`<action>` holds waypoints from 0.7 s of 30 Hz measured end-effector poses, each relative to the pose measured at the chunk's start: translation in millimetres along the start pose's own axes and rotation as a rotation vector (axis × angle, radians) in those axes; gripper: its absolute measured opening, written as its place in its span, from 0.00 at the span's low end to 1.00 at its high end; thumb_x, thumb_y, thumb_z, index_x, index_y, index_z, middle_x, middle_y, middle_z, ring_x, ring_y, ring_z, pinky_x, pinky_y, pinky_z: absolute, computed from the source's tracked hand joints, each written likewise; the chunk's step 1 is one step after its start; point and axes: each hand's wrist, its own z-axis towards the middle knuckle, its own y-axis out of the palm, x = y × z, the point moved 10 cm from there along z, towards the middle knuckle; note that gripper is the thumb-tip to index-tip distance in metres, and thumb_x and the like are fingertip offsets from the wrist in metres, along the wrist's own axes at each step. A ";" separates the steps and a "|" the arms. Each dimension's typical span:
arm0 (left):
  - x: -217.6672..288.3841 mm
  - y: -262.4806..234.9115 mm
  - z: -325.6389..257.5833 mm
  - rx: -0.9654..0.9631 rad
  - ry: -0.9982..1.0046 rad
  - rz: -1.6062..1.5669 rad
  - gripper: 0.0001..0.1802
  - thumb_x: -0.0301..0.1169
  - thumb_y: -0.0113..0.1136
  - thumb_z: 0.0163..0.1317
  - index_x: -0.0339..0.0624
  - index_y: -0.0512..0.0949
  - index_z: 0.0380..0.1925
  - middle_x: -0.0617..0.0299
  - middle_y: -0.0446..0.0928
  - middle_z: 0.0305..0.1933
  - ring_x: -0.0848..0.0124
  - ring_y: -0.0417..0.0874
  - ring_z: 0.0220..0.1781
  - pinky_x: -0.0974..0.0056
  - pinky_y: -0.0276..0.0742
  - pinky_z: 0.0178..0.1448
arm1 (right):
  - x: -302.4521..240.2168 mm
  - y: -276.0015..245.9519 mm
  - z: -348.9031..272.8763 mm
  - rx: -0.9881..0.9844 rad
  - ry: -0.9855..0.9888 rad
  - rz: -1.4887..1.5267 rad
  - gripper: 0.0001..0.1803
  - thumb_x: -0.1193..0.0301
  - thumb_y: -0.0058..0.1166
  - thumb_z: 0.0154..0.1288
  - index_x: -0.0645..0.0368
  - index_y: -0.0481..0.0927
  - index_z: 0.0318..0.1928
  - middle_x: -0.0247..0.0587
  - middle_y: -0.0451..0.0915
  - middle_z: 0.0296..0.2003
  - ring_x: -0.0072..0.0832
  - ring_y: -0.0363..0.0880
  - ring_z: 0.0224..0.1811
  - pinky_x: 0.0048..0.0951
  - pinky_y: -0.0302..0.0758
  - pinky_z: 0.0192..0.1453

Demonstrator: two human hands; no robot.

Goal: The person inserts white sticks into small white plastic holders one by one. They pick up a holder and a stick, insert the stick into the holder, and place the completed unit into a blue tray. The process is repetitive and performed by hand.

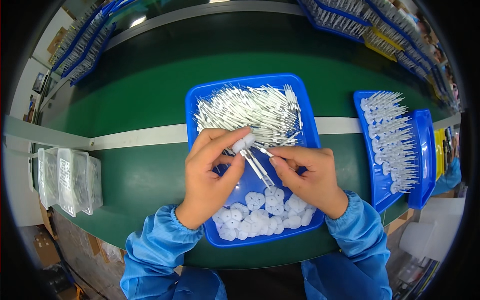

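Note:
A blue tray [195,100] sits on the green bench in front of me. Its far half holds a heap of thin white pins [250,107]; its near half holds several flat white plastic caps [260,215]. My left hand [212,175] pinches a white cap with pins sticking out of it [245,145] between thumb and fingers, just above the tray. My right hand [307,175] holds one thin white pin [265,150] at its tip, right beside that cap. Both hands wear blue sleeves.
A second blue tray [425,150] at the right carries rows of finished white pin pieces [395,145]. Clear plastic bags [70,180] lie at the left bench edge. More blue racks of parts [85,42] stand at the far left and far right [380,25].

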 end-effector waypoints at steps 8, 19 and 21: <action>0.9 1.2 -0.5 -0.018 0.026 0.042 0.26 0.10 0.62 0.70 0.34 0.85 0.66 0.57 0.75 0.60 0.70 0.85 0.61 0.68 0.92 0.60 | 4.1 3.5 -1.1 -0.044 0.074 0.035 0.09 0.74 0.73 0.72 0.62 0.94 0.50 0.36 0.81 0.18 0.18 0.79 0.18 0.26 0.72 0.24; -1.6 11.3 -0.4 -0.054 0.012 0.063 0.25 0.13 0.66 0.68 0.42 0.89 0.64 0.50 0.89 0.56 0.65 0.91 0.50 0.66 0.92 0.53 | -6.9 4.3 5.6 0.020 -0.103 -0.069 0.07 0.70 0.76 0.70 0.58 0.92 0.44 0.38 0.84 0.22 0.27 0.84 0.21 0.30 0.76 0.26; 2.0 11.5 0.1 -0.048 0.060 0.112 0.26 0.13 0.68 0.67 0.43 0.89 0.64 0.51 0.90 0.51 0.65 0.91 0.45 0.65 0.91 0.50 | 2.7 9.1 4.0 -0.036 0.059 -0.009 0.07 0.70 0.76 0.70 0.57 0.92 0.43 0.38 0.85 0.23 0.28 0.85 0.22 0.31 0.76 0.26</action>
